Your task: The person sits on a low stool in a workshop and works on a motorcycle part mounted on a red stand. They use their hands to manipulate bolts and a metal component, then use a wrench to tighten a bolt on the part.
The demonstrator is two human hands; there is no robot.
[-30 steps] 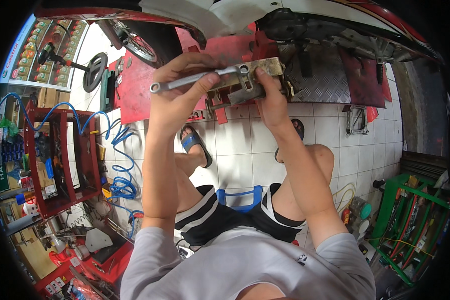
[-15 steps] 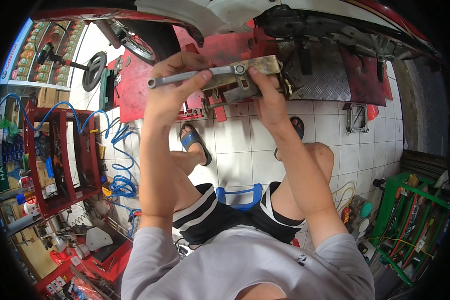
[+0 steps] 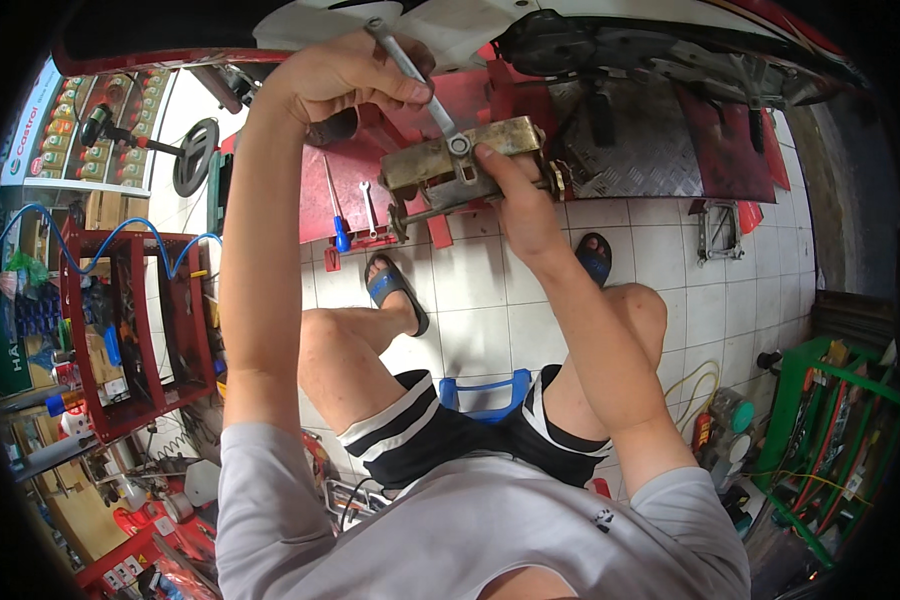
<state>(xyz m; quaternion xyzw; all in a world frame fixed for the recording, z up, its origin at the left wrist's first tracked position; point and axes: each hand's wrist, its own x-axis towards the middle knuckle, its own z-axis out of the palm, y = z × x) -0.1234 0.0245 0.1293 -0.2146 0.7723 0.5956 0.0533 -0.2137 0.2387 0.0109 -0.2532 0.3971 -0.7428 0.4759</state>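
Note:
My left hand (image 3: pixel 355 78) is closed around a combination wrench (image 3: pixel 438 112), which slants from upper left down to a bolt head. Its ring end sits on that bolt, on the front face of a worn, yellowish metal bracket (image 3: pixel 415 170) with a rod and small levers along its lower side. My right hand (image 3: pixel 530 210) grips the bracket from the right, the thumb pressed beside the bolt. The other right fingers are hidden behind the part. Beyond, on the red platform (image 3: pixel 315 195), lie a blue-handled screwdriver (image 3: pixel 341 232) and a second wrench (image 3: pixel 369 208).
A motorcycle (image 3: pixel 610 60) stands over the platform ahead. To the left is a red metal shelf (image 3: pixel 150 330) with a blue coiled hose (image 3: pixel 120 210). A green tool rack (image 3: pixel 785 430) stands at right. Below me is a blue stool (image 3: pixel 485 395).
My left hand has swung the wrench's free end up and away, from nearly level to a steep slant. The bracket has shifted slightly nearer; the screwdriver and second wrench are now uncovered.

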